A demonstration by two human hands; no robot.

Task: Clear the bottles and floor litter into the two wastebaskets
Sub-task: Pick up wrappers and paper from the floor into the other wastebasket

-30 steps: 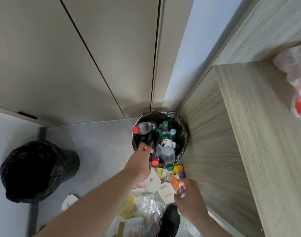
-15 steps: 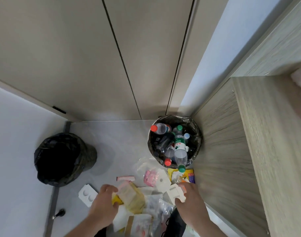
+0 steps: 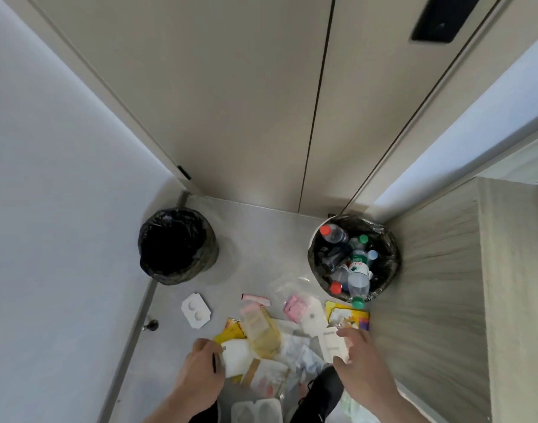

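Observation:
Two black-lined wastebaskets stand on the grey floor. The left wastebasket (image 3: 177,245) looks dark inside. The right wastebasket (image 3: 390,257) holds several plastic bottles (image 3: 358,271) with red, green and blue caps. Between them and me lies a heap of floor litter (image 3: 280,340): wrappers, clear bags, white packaging. My left hand (image 3: 200,367) grips a white piece of packaging (image 3: 235,355) at the heap's left side. My right hand (image 3: 362,358) holds a white moulded tray (image 3: 333,343) at the heap's right side.
A white blister insert (image 3: 196,311) and a pink strip (image 3: 255,299) lie apart from the heap. A yellow wrapper (image 3: 350,315) sits under the right basket. A wooden cabinet side (image 3: 438,285) walls the right. My dark shoe (image 3: 324,389) stands among the litter. A doorstop (image 3: 151,324) sits left.
My left hand left the right basket, where it had dropped a dark bottle, and came down onto the litter heap. The view swung left and both baskets now show.

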